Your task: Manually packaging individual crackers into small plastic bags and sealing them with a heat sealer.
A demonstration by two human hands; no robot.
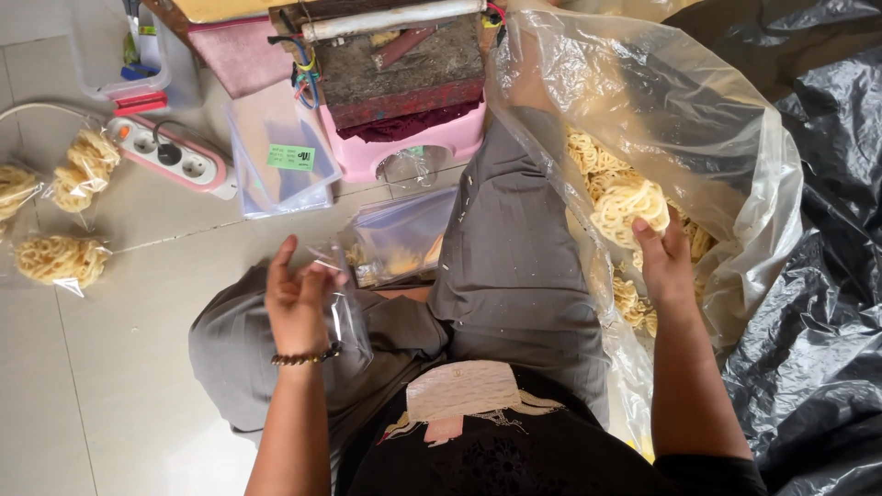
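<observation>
Right hand [663, 262] inside big clear sack [735, 174], gripping a crackers clump [632, 207]; looks light and brittle, best cupped loosely from below. Left hand [296, 298] pinches small empty bag [344, 308] by its mouth, over lap; thin, slippery film

The right hand [663, 262] reaches inside the big clear bag [735, 156], and its fingertips hide behind a yellow cracker [629, 207]. More crackers under it look foggy through the plastic. The bag's top is cut off.
</observation>
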